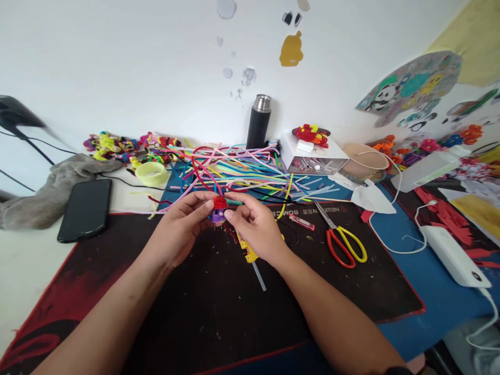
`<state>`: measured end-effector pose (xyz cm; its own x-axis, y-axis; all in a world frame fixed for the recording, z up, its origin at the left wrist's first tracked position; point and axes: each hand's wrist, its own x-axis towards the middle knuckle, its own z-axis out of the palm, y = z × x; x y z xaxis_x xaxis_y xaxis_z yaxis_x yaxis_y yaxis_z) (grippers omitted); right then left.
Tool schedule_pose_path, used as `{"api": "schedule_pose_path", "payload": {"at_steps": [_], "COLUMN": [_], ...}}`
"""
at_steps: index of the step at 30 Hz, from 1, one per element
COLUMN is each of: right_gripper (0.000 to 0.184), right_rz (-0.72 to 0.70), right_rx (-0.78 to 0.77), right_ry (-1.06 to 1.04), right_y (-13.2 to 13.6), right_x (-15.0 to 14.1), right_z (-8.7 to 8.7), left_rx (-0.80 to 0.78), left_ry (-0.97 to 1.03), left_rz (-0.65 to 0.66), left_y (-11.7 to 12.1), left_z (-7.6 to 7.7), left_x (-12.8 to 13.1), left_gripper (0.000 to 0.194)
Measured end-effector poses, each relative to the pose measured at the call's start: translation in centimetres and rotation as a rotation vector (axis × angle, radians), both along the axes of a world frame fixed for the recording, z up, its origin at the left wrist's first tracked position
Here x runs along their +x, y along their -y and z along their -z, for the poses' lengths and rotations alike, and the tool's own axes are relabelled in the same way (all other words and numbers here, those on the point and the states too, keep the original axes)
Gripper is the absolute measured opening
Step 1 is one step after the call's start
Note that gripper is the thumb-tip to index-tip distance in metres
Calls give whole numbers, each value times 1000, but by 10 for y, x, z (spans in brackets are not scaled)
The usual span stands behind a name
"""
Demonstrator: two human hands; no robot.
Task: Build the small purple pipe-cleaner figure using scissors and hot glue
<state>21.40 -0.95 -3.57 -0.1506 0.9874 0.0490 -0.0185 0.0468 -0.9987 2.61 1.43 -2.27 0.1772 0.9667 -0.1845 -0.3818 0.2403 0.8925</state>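
Note:
Between my two hands is a small pipe-cleaner figure (219, 212), red on top and purple below. My left hand (187, 224) pinches its left side with thumb and fingers. On the other side my right hand (253, 219) has its thumb and index finger closed on the figure. A long red pipe cleaner (200, 177) loops up behind the figure; whether it is joined to it I cannot tell. Beneath my right hand lies a yellow glue gun (250, 254) with a clear glue stick (259, 277) poking out, its front part hidden.
A pile of coloured pipe cleaners (234, 172) lies behind my hands. Scissors (344, 242) rest on the dark mat (219, 317). Around them are a black phone (86, 210), a thermos (258, 122), a white box (308, 156) and a corded white power bank (453, 255).

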Motion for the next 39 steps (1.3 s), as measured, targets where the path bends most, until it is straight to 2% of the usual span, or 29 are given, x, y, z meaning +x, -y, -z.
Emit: {"api": "schedule_pose_path", "payload": {"at_steps": [17, 26, 39], "right_gripper": [50, 48, 50], "right_rz": [2, -3, -12], "right_rx": [28, 70, 54], "right_ry": [74, 98, 91], "right_y": [-1, -2, -1], "right_x": [-2, -2, -3], "right_z": [3, 4, 6], "left_rx": [87, 81, 35], "left_ry": [-114, -135, -128], "left_rz": [-13, -27, -10], "left_y": [1, 1, 1], "left_z": [3, 1, 3], "left_x": [-1, 3, 2], "left_gripper": [46, 48, 51]}}
